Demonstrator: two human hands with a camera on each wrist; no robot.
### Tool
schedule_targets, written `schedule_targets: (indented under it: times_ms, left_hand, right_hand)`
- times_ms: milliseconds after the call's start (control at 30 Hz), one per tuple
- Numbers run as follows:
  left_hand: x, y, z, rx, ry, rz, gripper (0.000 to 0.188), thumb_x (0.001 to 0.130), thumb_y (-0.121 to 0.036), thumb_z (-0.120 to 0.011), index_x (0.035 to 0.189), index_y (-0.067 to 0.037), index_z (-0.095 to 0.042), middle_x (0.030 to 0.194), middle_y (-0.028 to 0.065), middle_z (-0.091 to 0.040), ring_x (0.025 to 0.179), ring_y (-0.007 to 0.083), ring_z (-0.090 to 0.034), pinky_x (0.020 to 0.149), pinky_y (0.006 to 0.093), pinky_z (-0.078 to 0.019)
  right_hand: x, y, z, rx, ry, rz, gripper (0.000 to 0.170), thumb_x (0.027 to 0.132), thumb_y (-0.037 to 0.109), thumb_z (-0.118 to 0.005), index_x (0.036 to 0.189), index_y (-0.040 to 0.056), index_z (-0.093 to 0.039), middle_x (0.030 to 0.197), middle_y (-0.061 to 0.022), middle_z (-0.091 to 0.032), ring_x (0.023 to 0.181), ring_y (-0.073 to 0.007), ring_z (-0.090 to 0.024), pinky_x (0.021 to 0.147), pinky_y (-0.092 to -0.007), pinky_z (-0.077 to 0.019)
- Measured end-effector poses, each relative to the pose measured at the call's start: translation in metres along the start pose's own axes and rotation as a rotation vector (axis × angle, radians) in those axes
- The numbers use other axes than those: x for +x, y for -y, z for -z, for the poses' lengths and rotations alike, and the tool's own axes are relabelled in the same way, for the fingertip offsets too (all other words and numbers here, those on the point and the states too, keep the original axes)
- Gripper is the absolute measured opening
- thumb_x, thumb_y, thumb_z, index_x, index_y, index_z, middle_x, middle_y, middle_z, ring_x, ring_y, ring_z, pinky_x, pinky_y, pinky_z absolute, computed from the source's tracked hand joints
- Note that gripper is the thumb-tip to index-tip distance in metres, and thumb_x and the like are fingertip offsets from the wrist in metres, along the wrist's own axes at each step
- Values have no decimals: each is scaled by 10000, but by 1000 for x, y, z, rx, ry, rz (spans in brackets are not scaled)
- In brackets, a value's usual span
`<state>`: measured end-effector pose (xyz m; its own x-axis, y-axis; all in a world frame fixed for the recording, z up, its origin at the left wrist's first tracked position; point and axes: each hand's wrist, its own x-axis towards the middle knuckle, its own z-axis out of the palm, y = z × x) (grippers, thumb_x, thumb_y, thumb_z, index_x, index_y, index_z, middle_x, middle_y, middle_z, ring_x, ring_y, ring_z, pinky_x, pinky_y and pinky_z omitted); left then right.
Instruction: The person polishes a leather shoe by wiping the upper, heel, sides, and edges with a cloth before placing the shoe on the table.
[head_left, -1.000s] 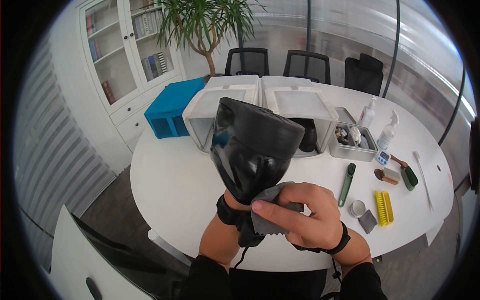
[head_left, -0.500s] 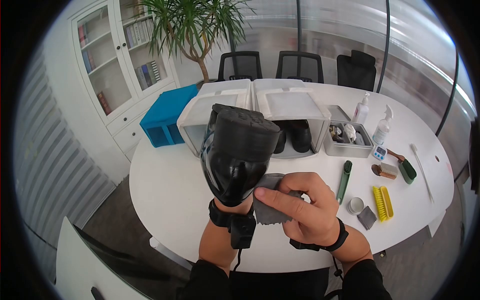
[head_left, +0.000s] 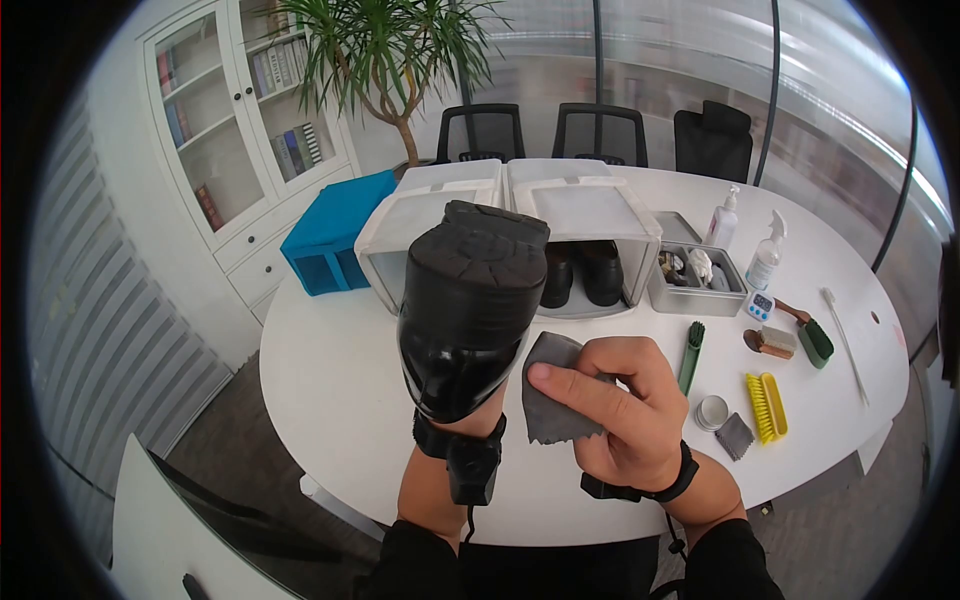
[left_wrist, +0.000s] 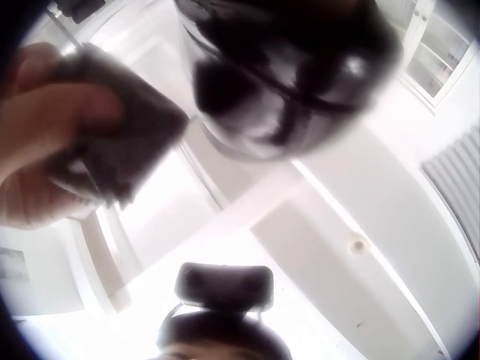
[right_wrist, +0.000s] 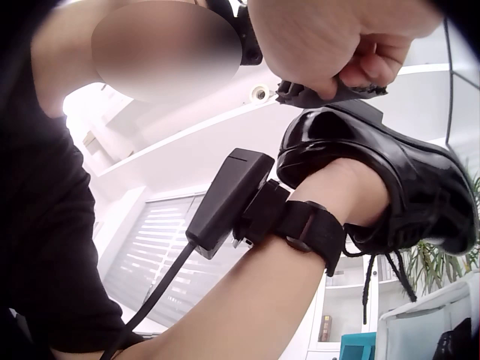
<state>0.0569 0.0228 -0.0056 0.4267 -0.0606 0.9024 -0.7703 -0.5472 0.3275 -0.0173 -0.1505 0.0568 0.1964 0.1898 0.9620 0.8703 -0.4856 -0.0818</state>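
Observation:
A glossy black lace-up shoe (head_left: 465, 345) is held up over the table, heel toward the person and sole upward. My left hand (right_wrist: 360, 187) reaches into its opening, its fingers hidden inside, so I cannot tell how they lie. Laces hang below the shoe in the right wrist view. Just right of the heel, my right hand (head_left: 635, 410) pinches a grey polishing cloth (head_left: 555, 400) with a zigzag edge between thumb and fingers. A gap shows between cloth and shoe in the head view.
Behind the shoe stand white boxes, one with black shoes (head_left: 602, 275) inside, and a blue box (head_left: 335, 235). To the right lie a metal tin (head_left: 700, 298), a green brush (head_left: 690, 360), a yellow brush (head_left: 767, 408), a round tin (head_left: 712, 412) and a spray bottle (head_left: 765, 262).
The shoe has turned, its heel and sole now facing the person more squarely. My right hand has drawn the cloth away from the shoe's side, to the right and slightly up.

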Motion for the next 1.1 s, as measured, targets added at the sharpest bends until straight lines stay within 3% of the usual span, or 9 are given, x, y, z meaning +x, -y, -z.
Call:
schedule_targets:
  times_ms: [500, 633, 700, 767, 833, 933, 967, 1033, 1100]
  left_hand:
    - [0, -6, -6, -307, -65, 62, 441, 809, -45, -792, 1235, -49, -675, 1206, 116, -682, 1070, 277, -656, 928, 385, -524]
    - [6, -24, -10, -321, -8, 23, 382, 895, -123, -701, 1253, -8, -629, 1185, 114, -674, 1074, 244, -651, 918, 349, -528]
    - [4, -28, -13, -830, 213, 380, 357, 901, -145, -708, 1226, -17, -631, 1184, 101, -661, 1062, 243, -650, 918, 350, -527]
    - [4, -25, -10, -748, 362, 241, 348, 940, -192, -670, 1243, -29, -613, 1191, 90, -650, 1065, 232, -642, 917, 343, -526]
    - [4, -20, -7, -662, 508, 98, 345, 980, -239, -633, 1259, -41, -595, 1197, 80, -640, 1069, 221, -634, 917, 336, -525]
    - [-1, -14, -10, -1229, 631, 513, 403, 890, -338, -735, 1203, -107, -630, 1153, 35, -648, 1069, 201, -615, 968, 368, -476]
    - [-6, -3, -20, -1232, 638, 513, 403, 890, -338, -735, 1203, -107, -630, 1153, 35, -648, 1069, 201, -615, 968, 368, -476]
    - [-17, 18, -40, -533, 732, 84, 422, 895, -360, -721, 1218, -108, -621, 1168, 40, -642, 1087, 210, -607, 998, 380, -463]
    - [-18, 15, -39, -661, 672, 196, 402, 911, -323, -705, 1238, -107, -615, 1196, 39, -635, 1119, 213, -596, 1016, 376, -458]
  right_hand:
    - [-4, -6, -2, 6, -30, -29, 653, 533, -115, -611, 1129, 84, -786, 929, -71, -573, 656, -174, -572, 526, -264, -481]
    - [-11, -11, -6, 44, 31, -117, 650, 578, -111, -604, 1166, 104, -777, 956, -80, -545, 788, -203, -571, 678, -266, -480]
    - [-10, -11, -6, 38, 23, -123, 654, 581, -121, -603, 1170, 105, -776, 956, -80, -542, 787, -203, -569, 679, -264, -480]
    - [-5, -9, -6, -26, -66, -26, 610, 574, -121, -636, 1127, 88, -788, 919, -65, -567, 649, -174, -574, 522, -267, -475]
    - [-4, -6, -6, -32, -57, 4, 572, 596, -100, -665, 1122, 86, -789, 907, -61, -569, 648, -174, -577, 522, -266, -475]
    - [-3, -1, -6, -45, -54, 48, 504, 634, -53, -714, 1113, 82, -792, 890, -54, -577, 645, -174, -580, 524, -265, -478]
    - [-4, 1, -5, -44, -59, 64, 476, 649, -27, -733, 1108, 81, -793, 884, -52, -581, 643, -173, -581, 525, -266, -480]
    - [-2, -2, -2, -55, -61, 66, 457, 651, 2, -748, 1098, 82, -793, 889, -56, -589, 652, -177, -591, 529, -282, -491]
    - [-1, -4, -2, -50, -52, 60, 466, 655, -16, -732, 1107, 84, -787, 902, -59, -596, 661, -185, -603, 538, -303, -505]
